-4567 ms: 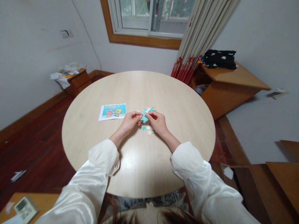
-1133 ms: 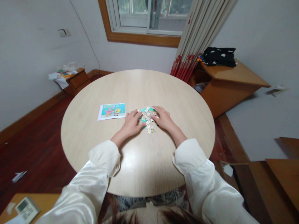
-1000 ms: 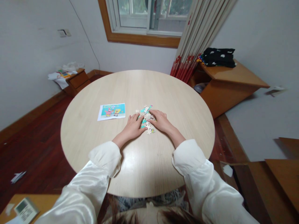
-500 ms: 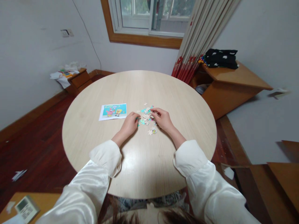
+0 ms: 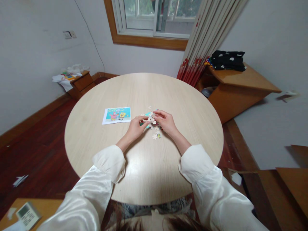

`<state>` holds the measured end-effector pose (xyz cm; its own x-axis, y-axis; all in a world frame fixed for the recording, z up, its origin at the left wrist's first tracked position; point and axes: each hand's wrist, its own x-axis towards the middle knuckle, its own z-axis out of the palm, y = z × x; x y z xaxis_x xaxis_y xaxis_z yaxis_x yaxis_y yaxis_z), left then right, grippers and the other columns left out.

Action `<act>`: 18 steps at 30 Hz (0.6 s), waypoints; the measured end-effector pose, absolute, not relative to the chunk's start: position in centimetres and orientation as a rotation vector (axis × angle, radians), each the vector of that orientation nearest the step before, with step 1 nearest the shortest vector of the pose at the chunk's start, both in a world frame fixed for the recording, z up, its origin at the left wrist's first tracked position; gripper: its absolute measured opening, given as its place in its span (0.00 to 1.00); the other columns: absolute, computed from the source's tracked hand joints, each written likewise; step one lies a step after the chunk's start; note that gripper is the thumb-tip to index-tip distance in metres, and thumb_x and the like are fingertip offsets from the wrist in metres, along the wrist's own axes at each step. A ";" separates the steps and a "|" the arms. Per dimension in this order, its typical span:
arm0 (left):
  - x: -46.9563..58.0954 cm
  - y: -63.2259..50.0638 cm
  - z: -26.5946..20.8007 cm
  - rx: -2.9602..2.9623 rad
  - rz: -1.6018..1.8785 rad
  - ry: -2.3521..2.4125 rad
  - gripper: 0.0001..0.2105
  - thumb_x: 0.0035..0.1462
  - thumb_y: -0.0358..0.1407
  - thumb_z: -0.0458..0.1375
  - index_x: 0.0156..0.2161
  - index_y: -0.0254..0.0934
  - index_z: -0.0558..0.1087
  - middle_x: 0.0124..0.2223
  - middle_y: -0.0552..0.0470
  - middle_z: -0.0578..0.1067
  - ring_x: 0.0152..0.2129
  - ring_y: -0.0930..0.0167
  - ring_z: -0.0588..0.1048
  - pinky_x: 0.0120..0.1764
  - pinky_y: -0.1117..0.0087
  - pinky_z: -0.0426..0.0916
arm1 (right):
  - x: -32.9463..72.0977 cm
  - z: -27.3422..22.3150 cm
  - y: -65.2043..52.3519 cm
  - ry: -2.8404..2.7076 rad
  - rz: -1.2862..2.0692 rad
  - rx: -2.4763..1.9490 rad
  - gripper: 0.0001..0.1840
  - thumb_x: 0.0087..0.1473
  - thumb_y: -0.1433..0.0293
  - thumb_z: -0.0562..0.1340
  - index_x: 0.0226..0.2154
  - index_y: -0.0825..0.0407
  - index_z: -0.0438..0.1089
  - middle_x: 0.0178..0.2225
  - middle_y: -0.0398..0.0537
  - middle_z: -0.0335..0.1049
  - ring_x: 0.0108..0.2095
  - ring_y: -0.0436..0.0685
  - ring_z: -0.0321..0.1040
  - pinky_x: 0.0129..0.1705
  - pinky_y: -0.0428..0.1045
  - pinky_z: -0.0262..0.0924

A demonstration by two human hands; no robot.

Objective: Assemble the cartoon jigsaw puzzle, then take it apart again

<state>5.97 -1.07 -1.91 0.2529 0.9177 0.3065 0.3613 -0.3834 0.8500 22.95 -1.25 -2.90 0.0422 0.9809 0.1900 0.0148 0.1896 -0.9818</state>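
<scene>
A small heap of jigsaw puzzle pieces (image 5: 152,120), some pale side up and some turquoise, lies near the middle of the round table (image 5: 146,170). My left hand (image 5: 137,128) is at the heap's left side, its curved fingers and thumb around several pieces. From the right, my right hand (image 5: 166,122) cups pieces with bent fingers, close to the left fingertips. Exactly which pieces each hand grips is partly hidden. Just in front of the heap lie a few loose pieces (image 5: 156,136), one with yellow on it. A single piece (image 5: 150,107) sits behind it.
Left of the heap lies a printed cartoon picture (image 5: 117,115) on white paper. A wooden cabinet (image 5: 243,83) with dark cloth on top stands beyond the table at right. At lower left, a device with a grey screen (image 5: 27,215) rests on a wooden surface.
My hands have come closer together over the heap. The left hand moved slightly right, and pieces are now gathered between the fingers of both hands.
</scene>
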 end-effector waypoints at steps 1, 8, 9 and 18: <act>6.1 -1.1 -1.9 1.845 1.099 1.145 0.06 0.50 0.32 0.61 0.35 0.37 0.78 0.34 0.48 0.79 0.30 0.69 0.73 0.37 0.69 0.66 | 22.7 -2.8 -1.4 -1.258 1.056 -1.084 0.17 0.41 0.64 0.66 0.37 0.52 0.73 0.33 0.47 0.75 0.33 0.53 0.72 0.39 0.51 0.68; 6.1 -0.5 -2.5 1.580 1.159 1.106 0.03 0.46 0.32 0.62 0.29 0.34 0.76 0.27 0.53 0.77 0.22 0.74 0.70 0.28 0.73 0.64 | 22.1 -2.5 -1.7 -1.141 1.096 -1.036 0.15 0.37 0.65 0.69 0.32 0.52 0.73 0.30 0.44 0.74 0.31 0.52 0.72 0.38 0.50 0.70; 6.1 -0.4 -2.6 1.546 1.166 1.103 0.03 0.45 0.32 0.62 0.28 0.34 0.76 0.27 0.53 0.77 0.23 0.74 0.70 0.28 0.73 0.64 | 22.1 -2.6 -1.7 -1.125 1.102 -1.033 0.15 0.37 0.65 0.69 0.32 0.51 0.73 0.30 0.43 0.74 0.30 0.51 0.72 0.37 0.50 0.70; 5.7 0.0 -2.9 1.575 1.212 1.185 0.04 0.48 0.33 0.60 0.26 0.35 0.73 0.24 0.54 0.75 0.23 0.73 0.71 0.29 0.72 0.65 | 22.9 -3.7 -1.3 -1.331 0.872 -1.150 0.10 0.48 0.66 0.62 0.34 0.51 0.75 0.36 0.47 0.77 0.38 0.54 0.73 0.43 0.52 0.68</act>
<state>5.68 0.04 -2.90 0.1006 0.9702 0.2205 0.1986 -0.2368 0.9511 22.93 -1.32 -3.68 0.0916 0.9595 0.2665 0.1385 0.2527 -0.9576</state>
